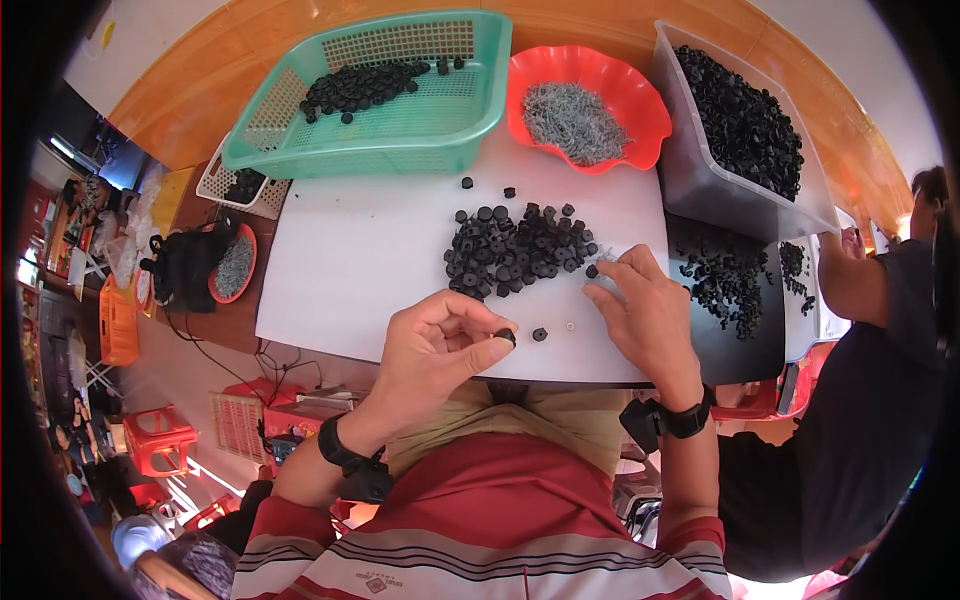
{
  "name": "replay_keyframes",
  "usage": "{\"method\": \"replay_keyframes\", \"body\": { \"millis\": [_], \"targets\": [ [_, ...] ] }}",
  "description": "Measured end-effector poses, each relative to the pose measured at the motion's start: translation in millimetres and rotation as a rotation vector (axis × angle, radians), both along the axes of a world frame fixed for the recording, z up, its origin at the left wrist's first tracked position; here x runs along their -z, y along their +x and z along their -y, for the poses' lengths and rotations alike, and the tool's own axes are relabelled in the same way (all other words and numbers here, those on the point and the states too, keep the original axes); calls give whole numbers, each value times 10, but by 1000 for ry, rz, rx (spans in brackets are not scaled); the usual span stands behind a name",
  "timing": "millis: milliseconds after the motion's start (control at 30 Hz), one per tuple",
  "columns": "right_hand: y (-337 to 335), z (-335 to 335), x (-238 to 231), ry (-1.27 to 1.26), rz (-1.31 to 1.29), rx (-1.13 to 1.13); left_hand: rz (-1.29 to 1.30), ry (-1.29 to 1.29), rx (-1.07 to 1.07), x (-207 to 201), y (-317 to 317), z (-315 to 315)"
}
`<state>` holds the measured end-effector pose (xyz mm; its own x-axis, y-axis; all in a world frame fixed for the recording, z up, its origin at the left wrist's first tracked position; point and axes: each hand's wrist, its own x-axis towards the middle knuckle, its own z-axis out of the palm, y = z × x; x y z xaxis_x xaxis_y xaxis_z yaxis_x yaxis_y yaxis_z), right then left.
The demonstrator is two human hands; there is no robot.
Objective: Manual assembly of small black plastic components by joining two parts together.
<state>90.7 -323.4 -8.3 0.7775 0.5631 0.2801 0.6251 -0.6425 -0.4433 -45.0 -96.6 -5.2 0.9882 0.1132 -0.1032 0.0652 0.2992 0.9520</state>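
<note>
The left hand (pixel 430 345) pinches a small black part (pixel 506 338) between thumb and forefinger; the right hand (pixel 645 308), half-curled, is nearer the thin metal pieces (pixel 606 256), any hold unclear. These lie forward-right of the held part, long axes unreadable. The black pile (pixel 515 250) crowds their left; beyond stands the red bowl (pixel 645 95)

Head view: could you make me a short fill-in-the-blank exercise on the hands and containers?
1. The left hand pinches a small piece coloured ____.
2. The right hand is at the ____ side of the loose pile.
3. The scalloped red bowl stands between the plastic bin and a large basket coloured ____.
4. Of the bowl and the bin, the one heaped with black pieces is the ____.

Missing words: black; right; green; bin.
</note>
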Motion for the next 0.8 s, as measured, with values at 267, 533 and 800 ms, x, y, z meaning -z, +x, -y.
{"method": "replay_keyframes", "body": {
  "millis": [267, 533, 800],
  "targets": [
    [-4, -163, 98, -108, 67, 59, 132, 249, -111, -35, 53, -196],
    [-82, -83, 118, 62, 54, 77, 202, 798, -303, -334, 474, -570],
    [-138, -40, 69, 360, 114, 42, 537, 1101, -596, -628, 1101, -1017]
  ]
}}
